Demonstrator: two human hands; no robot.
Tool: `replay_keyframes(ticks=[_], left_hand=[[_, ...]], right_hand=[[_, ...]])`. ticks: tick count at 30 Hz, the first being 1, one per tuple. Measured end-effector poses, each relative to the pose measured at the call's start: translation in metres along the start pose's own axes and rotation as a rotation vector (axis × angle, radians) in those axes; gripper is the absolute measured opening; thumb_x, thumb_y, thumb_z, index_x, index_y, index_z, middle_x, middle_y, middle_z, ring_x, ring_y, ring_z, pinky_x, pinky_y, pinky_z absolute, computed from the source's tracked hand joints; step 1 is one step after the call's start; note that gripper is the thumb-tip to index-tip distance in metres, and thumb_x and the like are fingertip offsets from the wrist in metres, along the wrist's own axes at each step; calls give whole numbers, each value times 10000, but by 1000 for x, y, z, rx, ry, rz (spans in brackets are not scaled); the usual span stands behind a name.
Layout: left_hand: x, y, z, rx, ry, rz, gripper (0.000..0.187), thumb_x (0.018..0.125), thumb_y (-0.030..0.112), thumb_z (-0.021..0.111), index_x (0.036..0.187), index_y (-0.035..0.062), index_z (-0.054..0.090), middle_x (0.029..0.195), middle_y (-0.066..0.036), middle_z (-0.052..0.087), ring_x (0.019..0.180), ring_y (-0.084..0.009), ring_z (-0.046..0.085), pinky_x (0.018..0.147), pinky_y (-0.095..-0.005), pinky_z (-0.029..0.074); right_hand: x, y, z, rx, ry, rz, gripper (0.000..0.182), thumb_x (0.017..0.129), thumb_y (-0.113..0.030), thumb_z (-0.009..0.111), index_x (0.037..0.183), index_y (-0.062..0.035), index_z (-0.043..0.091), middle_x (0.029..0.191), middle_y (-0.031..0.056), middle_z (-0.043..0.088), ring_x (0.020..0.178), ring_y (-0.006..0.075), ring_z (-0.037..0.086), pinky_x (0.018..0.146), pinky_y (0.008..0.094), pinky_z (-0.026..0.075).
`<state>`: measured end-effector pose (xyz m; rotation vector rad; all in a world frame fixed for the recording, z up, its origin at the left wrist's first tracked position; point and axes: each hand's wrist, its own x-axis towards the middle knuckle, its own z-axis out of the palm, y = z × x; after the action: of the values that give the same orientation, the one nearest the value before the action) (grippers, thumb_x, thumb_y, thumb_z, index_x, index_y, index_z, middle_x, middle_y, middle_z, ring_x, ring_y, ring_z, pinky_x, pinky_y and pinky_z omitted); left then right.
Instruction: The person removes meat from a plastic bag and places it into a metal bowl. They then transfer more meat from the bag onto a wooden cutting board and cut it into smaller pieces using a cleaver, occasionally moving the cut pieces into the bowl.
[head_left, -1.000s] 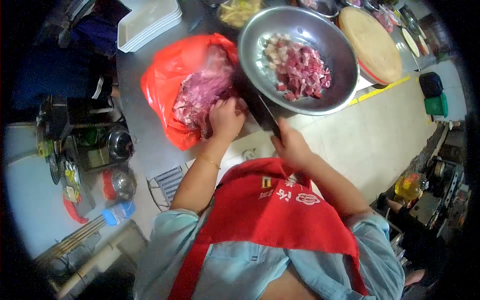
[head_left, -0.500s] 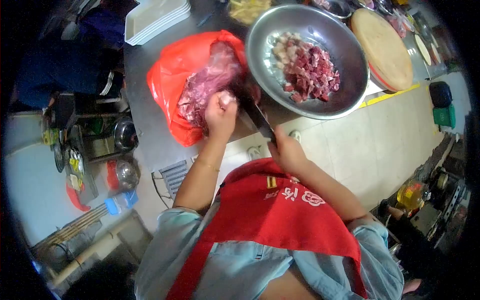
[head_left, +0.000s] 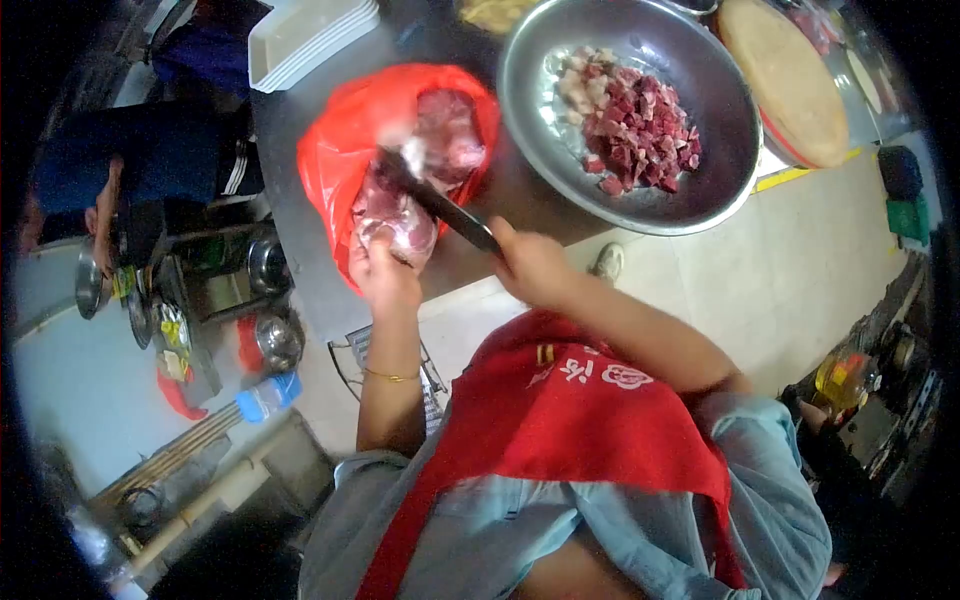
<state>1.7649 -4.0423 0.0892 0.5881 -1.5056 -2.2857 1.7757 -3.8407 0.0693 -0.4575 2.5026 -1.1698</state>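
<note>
My left hand point(head_left: 382, 272) grips a slab of raw red meat point(head_left: 398, 222) at the near edge of a red plastic bag point(head_left: 345, 140) lying on the metal counter point(head_left: 290, 230). My right hand point(head_left: 530, 268) is closed on the handle of a dark knife point(head_left: 432, 197), whose blade reaches across the meat into the bag. More raw meat point(head_left: 448, 130) fills the bag. To the right stands a large metal bowl point(head_left: 640, 200) holding diced meat point(head_left: 630, 125).
White trays point(head_left: 305, 35) are stacked at the counter's far left. A round wooden chopping board point(head_left: 785, 80) lies beyond the bowl. Another person in dark clothes point(head_left: 150, 165) stands at left near pots and bottles. A tiled floor point(head_left: 800, 290) shows at the right.
My left hand pulled a slab of meat toward the bag's near edge. My right hand swung the knife from beside the bowl leftward across the meat in the bag.
</note>
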Motion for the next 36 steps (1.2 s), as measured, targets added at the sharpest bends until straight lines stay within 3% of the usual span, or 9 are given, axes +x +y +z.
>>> replay_keyframes(ticks=[7, 10, 13, 17, 23, 25, 29, 32, 36], left_hand=[[8, 36, -60, 15, 12, 167, 60, 911, 24, 475, 939, 45, 524, 954, -108, 637, 884, -218, 641, 793, -347, 553], [-3, 15, -90, 8, -195, -14, 59, 931, 1, 502, 965, 27, 542, 844, -61, 613, 784, -150, 619, 711, -279, 523], [-55, -6, -79, 443, -228, -220, 81, 906, 79, 622, 969, 30, 608, 763, -40, 624, 764, -134, 616, 696, -258, 510], [-97, -22, -53, 1004, -362, 249, 44, 849, 70, 697, 859, 44, 663, 753, -83, 663, 772, -156, 632, 733, -270, 504], [-78, -57, -68, 445, 302, 295, 304, 849, 31, 695, 1116, -2, 553, 1048, -74, 600, 966, -144, 555, 873, -279, 451], [-55, -51, -71, 582, 308, 353, 401, 831, 84, 740, 1166, -11, 542, 1041, -87, 611, 961, -158, 572, 854, -299, 470], [-16, -57, -88, 746, 158, 60, 551, 784, 167, 811, 1214, -25, 524, 1058, -113, 634, 976, -171, 604, 850, -331, 503], [-16, -31, -71, 433, 131, -292, 594, 773, 197, 830, 1238, -6, 520, 1096, -111, 645, 968, -191, 634, 824, -357, 545], [-31, -47, -47, -329, 438, -354, 532, 811, 188, 800, 1244, 33, 531, 1096, -74, 659, 934, -217, 659, 780, -371, 559]], right_hand=[[23, 22, -15, 105, -167, -112, 304, 883, -190, 596, 1121, -56, 462, 748, 230, 620, 750, 437, 628, 678, 527, 482], [-6, 47, -30, 64, -168, -132, 332, 887, -191, 631, 1128, -43, 456, 725, 221, 598, 706, 413, 622, 662, 486, 473], [-24, 32, -44, 169, -151, 52, 323, 901, -169, 630, 1139, -41, 453, 722, 213, 590, 673, 383, 613, 642, 447, 468], [-19, 29, -46, 184, -110, 2, 300, 908, -139, 624, 1136, -38, 459, 725, 205, 590, 645, 367, 598, 609, 420, 459], [-21, 26, -68, 35, -155, -44, 304, 880, -149, 636, 1124, -50, 483, 764, 225, 621, 708, 441, 614, 622, 485, 470], [-20, 16, -79, -72, -193, -74, 321, 869, -171, 650, 1122, -62, 485, 774, 227, 632, 739, 448, 623, 632, 504, 474], [-12, 14, -79, -117, -254, -150, 337, 860, -160, 665, 1139, -94, 489, 787, 226, 645, 731, 443, 630, 633, 505, 484], [-1, 1, -74, -170, -215, -285, 339, 855, -163, 673, 1141, -105, 502, 732, 195, 636, 688, 420, 634, 597, 500, 489], [18, -14, -73, -307, -225, -368, 351, 852, -173, 678, 1151, -106, 507, 707, 186, 629, 652, 410, 633, 577, 499, 490]])
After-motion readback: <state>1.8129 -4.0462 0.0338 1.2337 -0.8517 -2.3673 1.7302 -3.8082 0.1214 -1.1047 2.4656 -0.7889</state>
